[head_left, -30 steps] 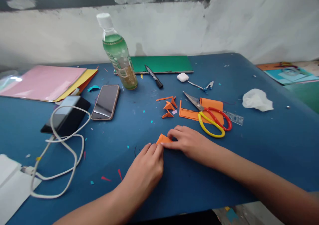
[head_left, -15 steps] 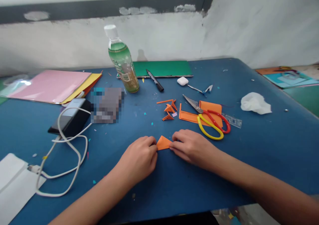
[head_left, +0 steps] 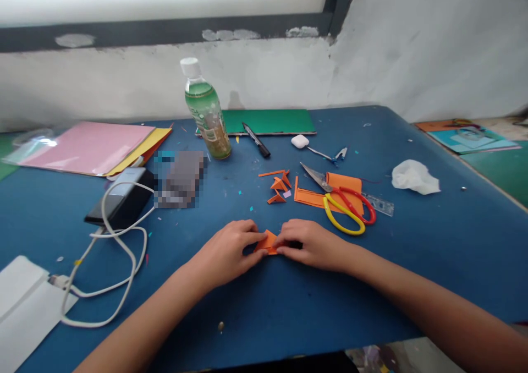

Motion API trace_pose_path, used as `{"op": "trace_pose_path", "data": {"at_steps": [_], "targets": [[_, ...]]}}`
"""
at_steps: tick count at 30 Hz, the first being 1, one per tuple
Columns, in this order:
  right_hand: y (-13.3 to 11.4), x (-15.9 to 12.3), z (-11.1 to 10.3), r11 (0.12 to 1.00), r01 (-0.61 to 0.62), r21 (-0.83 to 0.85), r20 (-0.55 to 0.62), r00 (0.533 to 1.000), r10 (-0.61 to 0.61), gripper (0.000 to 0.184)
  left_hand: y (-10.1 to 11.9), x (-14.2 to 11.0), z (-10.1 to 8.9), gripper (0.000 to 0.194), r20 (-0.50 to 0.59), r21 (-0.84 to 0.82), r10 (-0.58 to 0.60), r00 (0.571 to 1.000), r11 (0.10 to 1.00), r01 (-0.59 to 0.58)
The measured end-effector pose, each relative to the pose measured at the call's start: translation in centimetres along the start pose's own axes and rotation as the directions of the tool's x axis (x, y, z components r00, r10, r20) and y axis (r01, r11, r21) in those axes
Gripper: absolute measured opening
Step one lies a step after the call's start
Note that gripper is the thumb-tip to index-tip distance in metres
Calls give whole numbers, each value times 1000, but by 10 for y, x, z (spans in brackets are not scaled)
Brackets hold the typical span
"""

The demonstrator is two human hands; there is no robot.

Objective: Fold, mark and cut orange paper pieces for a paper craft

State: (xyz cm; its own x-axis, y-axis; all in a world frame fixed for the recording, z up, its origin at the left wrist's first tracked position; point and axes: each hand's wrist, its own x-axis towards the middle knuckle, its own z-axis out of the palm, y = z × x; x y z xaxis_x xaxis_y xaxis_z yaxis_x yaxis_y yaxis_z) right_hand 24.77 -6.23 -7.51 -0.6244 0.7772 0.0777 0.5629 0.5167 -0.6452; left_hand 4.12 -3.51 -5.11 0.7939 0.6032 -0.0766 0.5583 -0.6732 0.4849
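Note:
A small orange paper piece (head_left: 267, 242) lies on the blue table (head_left: 433, 241) near the front edge. My left hand (head_left: 225, 252) pinches its left side with fingers closed. From the right, my right hand (head_left: 311, 243) pinches the other side, fingers pressed together. The hands almost touch over the paper and cover most of it. Just behind my right hand lie scissors (head_left: 342, 202) with red and yellow handles on orange paper strips (head_left: 319, 194). Several small folded orange pieces (head_left: 278, 183) sit to their left.
A green bottle (head_left: 206, 111) stands at the back by a green board (head_left: 268, 121) and a black marker (head_left: 256, 140). Pink and yellow sheets (head_left: 91, 147), a power bank (head_left: 119, 197) with white cable (head_left: 111, 263), a blurred phone, white earbud case (head_left: 300, 141), clear ruler (head_left: 381, 203) and crumpled tissue (head_left: 412, 176) lie around.
The view tilted up a little. Both hands moved closer together over the orange piece, which is now more covered and folded smaller between the fingertips.

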Motion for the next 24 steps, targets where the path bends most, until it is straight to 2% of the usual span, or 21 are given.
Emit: {"op": "trace_pose_path", "data": {"at_steps": [3,7,10,15,17,19,21,24], "targets": [[0,-1,0,1000,-15,-12,31,999,15,9,0,-1,0,18,28,40,4,1000,999,-5],[2,-2,4,998,29,-51,0,1000,-29,4,-2,0,2,13,33,107,44,998,993,-48],[2,-2,7,995,50,-88,-24,998,-52,7,-3,2,4,15,24,98,51,998,994,-53],[2,1,14,984,0,-178,-99,995,-18,7,0,2,9,13,32,41,-110,993,993,109],[2,2,17,970,-18,-242,-121,993,-12,8,3,0,11,10,2,46,-211,977,976,211],[1,2,18,959,-63,-277,-140,990,25,8,5,-2,13,14,-31,69,-298,954,952,300],[-1,1,18,955,-116,-272,-151,986,76,7,8,-3,14,22,-39,81,-361,932,928,363],[-2,1,17,961,-161,-226,-157,979,128,10,10,-3,14,22,-7,72,-418,909,906,417]]}}
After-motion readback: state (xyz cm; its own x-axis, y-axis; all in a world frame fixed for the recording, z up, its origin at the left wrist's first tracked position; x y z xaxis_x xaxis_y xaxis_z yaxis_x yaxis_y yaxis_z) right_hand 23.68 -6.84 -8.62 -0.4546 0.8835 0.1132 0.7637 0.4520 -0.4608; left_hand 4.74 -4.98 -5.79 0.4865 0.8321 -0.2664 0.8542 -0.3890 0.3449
